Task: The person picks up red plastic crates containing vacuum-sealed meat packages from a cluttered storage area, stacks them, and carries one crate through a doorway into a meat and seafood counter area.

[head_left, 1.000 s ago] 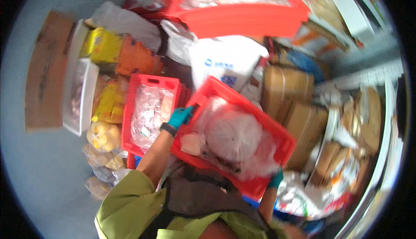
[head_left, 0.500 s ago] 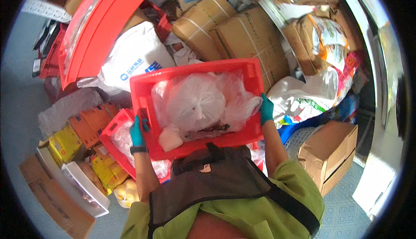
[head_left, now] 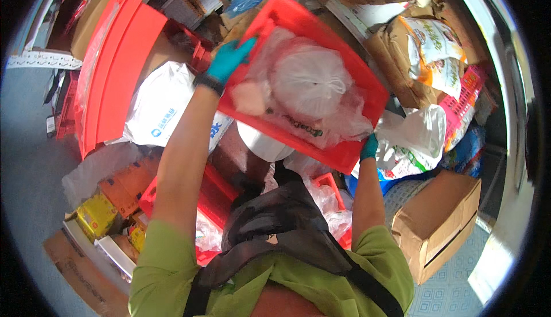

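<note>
Gripped between left hand and right hand, the red crate hangs aslant, right of the white sack; I see it has just swung outward, so its bagged load now rides at arm's length.

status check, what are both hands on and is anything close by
Left hand on red crate's left end, right hand at its near-right corner. Crate held askew, knotted translucent bag inside. White plastic bag beside right hand.
</note>
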### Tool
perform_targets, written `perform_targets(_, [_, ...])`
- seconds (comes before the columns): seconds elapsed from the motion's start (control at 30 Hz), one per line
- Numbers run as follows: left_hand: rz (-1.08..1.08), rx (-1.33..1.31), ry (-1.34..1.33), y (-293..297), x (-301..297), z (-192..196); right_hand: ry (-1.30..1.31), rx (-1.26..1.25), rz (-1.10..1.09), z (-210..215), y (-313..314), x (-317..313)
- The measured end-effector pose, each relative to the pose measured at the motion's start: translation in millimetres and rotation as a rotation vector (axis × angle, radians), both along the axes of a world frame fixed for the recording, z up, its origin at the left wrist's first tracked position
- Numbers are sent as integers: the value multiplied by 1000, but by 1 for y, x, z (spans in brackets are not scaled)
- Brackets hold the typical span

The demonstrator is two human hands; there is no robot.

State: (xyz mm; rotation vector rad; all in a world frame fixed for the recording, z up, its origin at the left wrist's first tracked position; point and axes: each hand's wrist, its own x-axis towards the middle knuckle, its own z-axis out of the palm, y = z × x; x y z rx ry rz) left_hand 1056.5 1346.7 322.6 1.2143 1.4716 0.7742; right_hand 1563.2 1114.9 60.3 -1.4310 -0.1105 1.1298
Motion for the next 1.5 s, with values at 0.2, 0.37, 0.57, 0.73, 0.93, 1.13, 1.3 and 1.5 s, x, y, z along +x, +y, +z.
perform_targets(0.2, [-161,304,133,33,34,-24,-158,10,-42,-56,-25,48])
perform_targets(0.37, [-50,300,20,-30,-5,-32,-366,-251,104,-6,-51,74])
perform_targets(0.57, [300,-329,-458,-218,-148,-38,-929,-711,302,98,-54,12])
perform_targets(0.73, [756,-334,-913,-373,-310,-58,-849,-20,502,178,6,-134])
perform_targets(0.93, [1220,49,-899,-454,-478,-73,-697,430,865,273,157,-366])
perform_targets(1.13, [1183,223,-700,-386,-557,17,-924,834,1176,366,342,-538])
perform_targets(1.3, [1108,270,-235,-294,-575,60,-1337,1115,1448,398,549,-674])
perform_targets(1.5, [1151,-50,346,-263,-572,61,-657,308,1745,347,684,-810])
